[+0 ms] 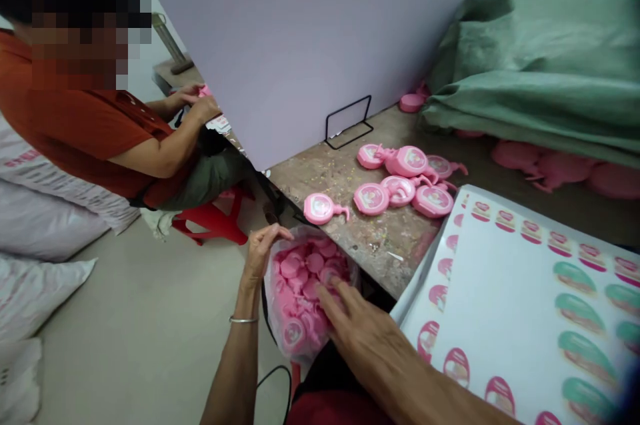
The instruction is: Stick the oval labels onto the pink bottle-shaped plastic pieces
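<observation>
My left hand (263, 245) is closed on the upper left rim of a clear plastic bag (275, 338). Inside the bag lie many round pink plastic pieces (293, 332), some with a picture label on the face and a curved hook-like stem. My right hand (363, 325) reaches over the bag from the right, fingers stretched down onto the pink pieces; its fingertips touch or nearly touch a labelled one. On the worktable above the bag, one labelled pink piece (319, 208) lies apart, and a cluster of several more (400, 190) lies behind it.
Sticker sheets (500, 298) cover the table's right side. A green cloth (540, 65) drapes over more pink pieces. A black wire stand (350, 125) stands by a grey panel (300, 32). At left, a person in an orange shirt (80, 118) sits working; white sacks (45, 212) lie behind.
</observation>
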Demonstrator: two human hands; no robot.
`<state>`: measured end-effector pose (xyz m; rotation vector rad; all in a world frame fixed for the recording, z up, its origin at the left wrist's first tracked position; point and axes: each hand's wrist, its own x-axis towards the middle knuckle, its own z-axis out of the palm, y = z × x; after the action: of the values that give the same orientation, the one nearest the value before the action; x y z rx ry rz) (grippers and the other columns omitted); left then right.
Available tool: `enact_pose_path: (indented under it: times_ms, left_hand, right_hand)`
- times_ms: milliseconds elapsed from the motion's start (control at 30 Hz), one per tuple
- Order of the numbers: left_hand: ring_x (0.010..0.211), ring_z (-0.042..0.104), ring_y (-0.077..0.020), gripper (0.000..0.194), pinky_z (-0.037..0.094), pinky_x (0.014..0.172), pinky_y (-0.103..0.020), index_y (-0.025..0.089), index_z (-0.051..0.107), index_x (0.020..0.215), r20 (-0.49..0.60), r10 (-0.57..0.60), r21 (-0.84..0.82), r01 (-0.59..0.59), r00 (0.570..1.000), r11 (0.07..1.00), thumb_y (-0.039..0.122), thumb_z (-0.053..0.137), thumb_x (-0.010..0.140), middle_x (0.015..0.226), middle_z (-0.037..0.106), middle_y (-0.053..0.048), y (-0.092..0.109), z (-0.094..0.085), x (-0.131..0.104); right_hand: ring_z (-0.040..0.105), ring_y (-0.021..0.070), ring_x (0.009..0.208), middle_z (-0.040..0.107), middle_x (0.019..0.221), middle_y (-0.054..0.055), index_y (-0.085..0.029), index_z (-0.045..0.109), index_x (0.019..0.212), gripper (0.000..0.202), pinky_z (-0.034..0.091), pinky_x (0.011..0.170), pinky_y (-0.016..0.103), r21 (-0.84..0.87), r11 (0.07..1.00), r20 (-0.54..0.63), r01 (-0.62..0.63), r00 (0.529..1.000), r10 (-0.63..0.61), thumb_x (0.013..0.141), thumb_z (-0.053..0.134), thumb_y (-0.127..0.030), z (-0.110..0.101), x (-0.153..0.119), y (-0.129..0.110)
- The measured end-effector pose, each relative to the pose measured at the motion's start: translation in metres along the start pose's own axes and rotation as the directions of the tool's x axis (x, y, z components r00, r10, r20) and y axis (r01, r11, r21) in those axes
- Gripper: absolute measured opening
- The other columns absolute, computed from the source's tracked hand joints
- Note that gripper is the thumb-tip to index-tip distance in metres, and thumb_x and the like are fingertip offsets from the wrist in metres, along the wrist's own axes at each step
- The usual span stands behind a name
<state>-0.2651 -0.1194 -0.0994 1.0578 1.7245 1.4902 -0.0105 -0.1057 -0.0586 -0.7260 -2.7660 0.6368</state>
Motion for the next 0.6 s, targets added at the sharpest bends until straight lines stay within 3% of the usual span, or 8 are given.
enact_pose_path:
  times_ms: [133, 200, 300, 367, 467, 600]
  left_hand:
    - [0.078, 0.064, -0.0197, 0.037, 0.049, 0.077, -0.031, 0.018, 0.071, 0.071, -0.020, 0.099, 0.091, -0.097, 0.995, 0.991, 0.044, 0.052, 0.090, 0.077, 0.071, -0.006, 0.035, -0.007, 0.025]
    - [0.083, 0.064, -0.0199, 0.033, 0.048, 0.081, -0.031, 0.018, 0.072, 0.081, 0.039, 0.185, 0.164, -0.189, 0.982, 0.968, 0.044, 0.053, 0.090, 0.085, 0.072, -0.006, 0.052, 0.005, 0.050]
    - [0.094, 0.064, -0.0214, 0.034, 0.047, 0.089, -0.032, 0.017, 0.070, 0.089, 0.146, 0.289, 0.176, -0.313, 0.946, 0.933, 0.045, 0.051, 0.090, 0.099, 0.072, -0.008, 0.066, 0.037, 0.098]
    - [0.097, 0.064, -0.0226, 0.037, 0.047, 0.091, -0.034, 0.016, 0.070, 0.090, 0.193, 0.316, 0.153, -0.347, 0.929, 0.925, 0.048, 0.051, 0.088, 0.102, 0.071, -0.010, 0.068, 0.061, 0.130]
    - [0.098, 0.064, -0.0240, 0.041, 0.048, 0.090, -0.035, 0.015, 0.070, 0.094, 0.263, 0.322, 0.132, -0.364, 0.910, 0.922, 0.051, 0.053, 0.086, 0.104, 0.071, -0.011, 0.065, 0.088, 0.172]
    - [0.104, 0.064, -0.0253, 0.045, 0.047, 0.095, -0.038, 0.015, 0.071, 0.096, 0.343, 0.331, 0.091, -0.382, 0.879, 0.920, 0.054, 0.051, 0.086, 0.110, 0.071, -0.011, 0.059, 0.113, 0.207]
  right_hand:
    - [0.061, 0.0294, 0.116, 0.057, 0.136, 0.006, -0.037, 0.035, 0.146, 0.063, 0.057, 0.091, 0.044, 0.033, 0.991, -0.177, -0.130, 0.975, 0.134, 0.087, 0.056, -0.041, -0.062, -0.015, 0.067]
    - [0.059, 0.0309, 0.117, 0.056, 0.134, 0.012, -0.028, 0.034, 0.147, 0.068, 0.053, 0.095, 0.046, 0.018, 0.975, -0.221, -0.222, 0.950, 0.220, 0.086, 0.058, -0.045, -0.099, -0.012, 0.110]
    - [0.051, 0.0338, 0.125, 0.047, 0.140, 0.020, -0.019, 0.030, 0.149, 0.080, 0.046, 0.099, 0.046, -0.067, 0.929, -0.242, -0.363, 0.910, 0.338, 0.081, 0.065, -0.044, -0.143, -0.001, 0.165]
    - [0.048, 0.0355, 0.127, 0.045, 0.142, 0.023, -0.016, 0.029, 0.150, 0.086, 0.042, 0.101, 0.046, -0.117, 0.905, -0.229, -0.410, 0.897, 0.377, 0.078, 0.069, -0.043, -0.156, 0.009, 0.188]
    - [0.049, 0.0382, 0.124, 0.046, 0.141, 0.024, -0.018, 0.025, 0.152, 0.097, 0.041, 0.098, 0.048, -0.137, 0.882, -0.157, -0.450, 0.889, 0.429, 0.072, 0.073, -0.044, -0.159, 0.022, 0.207]
    - [0.039, 0.0430, 0.132, 0.038, 0.146, 0.026, -0.016, 0.013, 0.155, 0.116, 0.036, 0.102, 0.052, -0.067, 0.865, -0.002, -0.498, 0.867, 0.499, 0.064, 0.077, -0.049, -0.159, 0.041, 0.223]
